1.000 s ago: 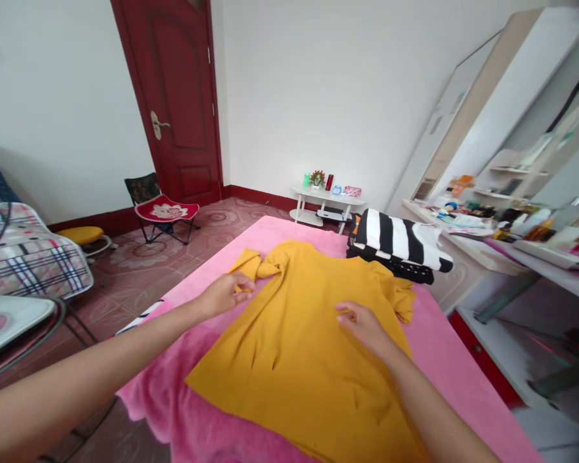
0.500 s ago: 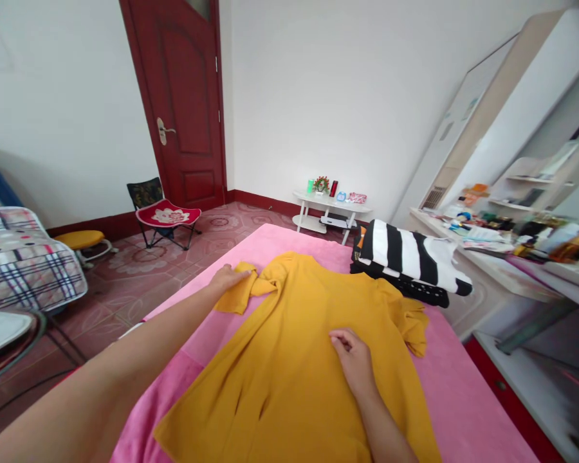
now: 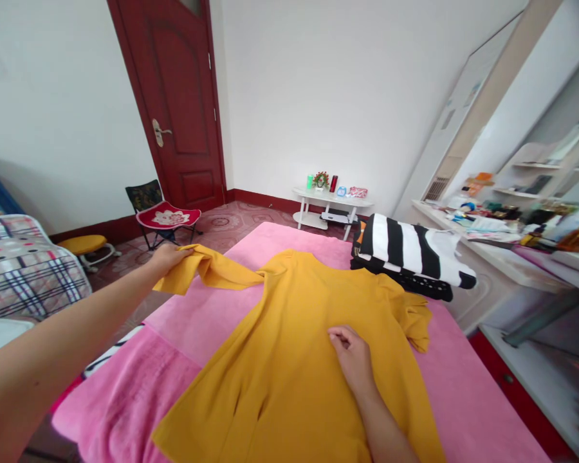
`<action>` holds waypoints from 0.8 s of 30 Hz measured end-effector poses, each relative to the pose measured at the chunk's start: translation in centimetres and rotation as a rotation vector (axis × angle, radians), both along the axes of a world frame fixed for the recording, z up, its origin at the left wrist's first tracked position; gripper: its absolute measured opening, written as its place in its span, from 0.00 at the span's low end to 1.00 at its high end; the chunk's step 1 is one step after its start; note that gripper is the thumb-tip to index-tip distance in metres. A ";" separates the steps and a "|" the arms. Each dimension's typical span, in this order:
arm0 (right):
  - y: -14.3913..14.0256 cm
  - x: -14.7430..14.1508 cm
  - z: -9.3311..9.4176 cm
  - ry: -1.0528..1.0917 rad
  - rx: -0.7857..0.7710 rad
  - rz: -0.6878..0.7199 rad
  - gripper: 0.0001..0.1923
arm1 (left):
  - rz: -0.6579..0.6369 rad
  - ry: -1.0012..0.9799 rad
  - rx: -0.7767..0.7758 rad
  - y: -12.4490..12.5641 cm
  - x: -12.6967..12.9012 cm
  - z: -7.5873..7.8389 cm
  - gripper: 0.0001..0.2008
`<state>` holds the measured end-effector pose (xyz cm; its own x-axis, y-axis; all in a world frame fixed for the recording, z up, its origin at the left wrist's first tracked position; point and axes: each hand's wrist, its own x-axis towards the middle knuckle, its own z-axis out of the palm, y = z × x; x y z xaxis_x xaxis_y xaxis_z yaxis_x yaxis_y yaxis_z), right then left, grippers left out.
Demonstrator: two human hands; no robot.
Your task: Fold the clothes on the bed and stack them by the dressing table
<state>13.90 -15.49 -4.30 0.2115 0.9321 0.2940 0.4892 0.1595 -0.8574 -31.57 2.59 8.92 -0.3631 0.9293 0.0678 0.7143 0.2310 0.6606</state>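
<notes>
A mustard-yellow long-sleeved garment (image 3: 299, 321), a top or dress, lies spread over the pink bedcover, its lower end cut off by the frame. Out at the left, my left hand (image 3: 168, 258) grips the cuff end of its left-side sleeve (image 3: 226, 273), which stretches out past the bed's edge. My right hand (image 3: 351, 352) rests on the garment's front with its fingers curled in and nothing visible in them. The other sleeve (image 3: 413, 318) is bunched up beside the garment's right side.
Folded black and white striped clothing (image 3: 405, 247) is stacked at the bed's far right corner. The pink bedcover (image 3: 482, 386) runs around the garment. A cluttered dresser (image 3: 492, 247) stands at right, a white side table (image 3: 335, 198) behind, a folding chair (image 3: 168, 217) at left.
My left hand has moved left and slightly up with the cuff, drawing the folded sleeve out longer. My right hand stays in place on the garment.
</notes>
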 end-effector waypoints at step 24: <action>-0.8 1.9 0.3 0.508 0.040 -0.298 0.27 | -1.616 0.327 0.146 -17.6 19.6 -0.3 0.21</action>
